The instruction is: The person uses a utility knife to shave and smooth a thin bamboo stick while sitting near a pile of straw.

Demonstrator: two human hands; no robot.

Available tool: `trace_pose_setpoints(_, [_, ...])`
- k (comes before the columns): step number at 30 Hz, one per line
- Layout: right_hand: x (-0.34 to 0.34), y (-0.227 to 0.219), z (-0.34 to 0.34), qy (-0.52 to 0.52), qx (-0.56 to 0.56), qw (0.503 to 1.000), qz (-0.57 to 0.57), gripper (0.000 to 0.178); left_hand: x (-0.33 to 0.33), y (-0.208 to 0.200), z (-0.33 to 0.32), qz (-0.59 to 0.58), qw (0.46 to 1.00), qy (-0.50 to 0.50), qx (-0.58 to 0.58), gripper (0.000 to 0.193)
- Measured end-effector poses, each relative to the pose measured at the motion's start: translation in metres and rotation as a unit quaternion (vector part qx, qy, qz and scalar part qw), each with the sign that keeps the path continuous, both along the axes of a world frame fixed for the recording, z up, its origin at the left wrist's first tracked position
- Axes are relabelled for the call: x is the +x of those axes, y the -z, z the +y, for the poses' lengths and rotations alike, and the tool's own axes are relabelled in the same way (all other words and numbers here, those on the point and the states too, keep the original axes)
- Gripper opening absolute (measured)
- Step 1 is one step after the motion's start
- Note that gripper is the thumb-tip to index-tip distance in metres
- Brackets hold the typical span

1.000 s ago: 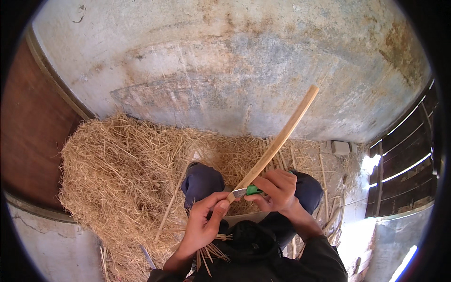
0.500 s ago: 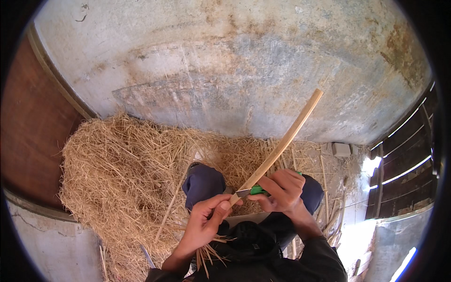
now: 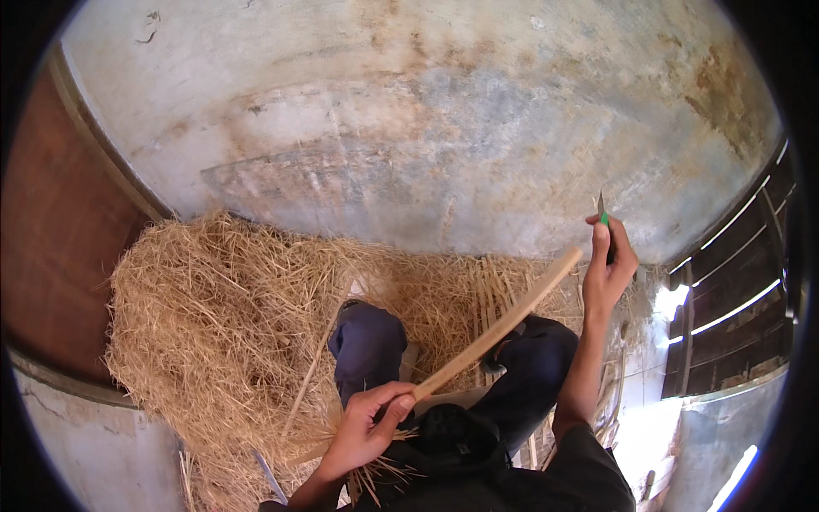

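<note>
My left hand (image 3: 365, 428) pinches the lower end of a pale, flat bamboo strip (image 3: 502, 328) between thumb and fingers. The strip slants up to the right across my lap, and its far end is free. My right hand (image 3: 609, 266) is raised off to the right, just beyond that end, closed round a green-handled knife (image 3: 602, 210). The blade points up and does not touch the strip. Thin shavings (image 3: 375, 478) stick out beneath my left wrist, over my dark clothes.
A big heap of straw-like shavings (image 3: 205, 316) covers the floor at left. A stained wall (image 3: 426, 128) stands ahead. More strips (image 3: 488, 290) lie beyond my knees. A brown panel (image 3: 68, 230) is at left, dark slats (image 3: 734, 290) at right. A long grey thing (image 3: 270, 474) lies lower left.
My right hand has lifted the knife off the strip and swung up and right. The strip's far end has dipped. My left hand has barely moved.
</note>
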State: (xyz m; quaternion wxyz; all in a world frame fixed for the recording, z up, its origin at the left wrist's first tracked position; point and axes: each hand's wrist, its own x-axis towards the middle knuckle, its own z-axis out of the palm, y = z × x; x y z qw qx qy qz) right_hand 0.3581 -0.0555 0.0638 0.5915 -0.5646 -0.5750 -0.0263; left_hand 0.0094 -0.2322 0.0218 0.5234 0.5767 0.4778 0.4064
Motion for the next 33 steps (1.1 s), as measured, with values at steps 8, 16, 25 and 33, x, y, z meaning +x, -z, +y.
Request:
trace_pose_setpoints(8, [-0.069,0.024,-0.05,-0.223,0.089,0.954,-0.179,0.038,0.011,-0.018,0.022,-0.057,0.997,-0.044,-0.026,0.03])
trace_pose_setpoints(16, [-0.103,0.04,-0.063,-0.309,0.09,0.92,-0.224,0.043,0.019,-0.023,0.028,-0.058,0.998,-0.038,0.014,0.026])
trace_pose_setpoints(25, [-0.108,0.031,-0.068,-0.292,0.092,0.923,-0.231,0.041,0.023,-0.03,0.031,0.006,0.998,-0.049,0.043,0.014])
trace_pose_setpoints(33, [-0.105,0.03,-0.067,-0.272,0.108,0.925,-0.244,0.039,0.024,-0.036,0.031,0.01,0.999,-0.027,0.038,0.019])
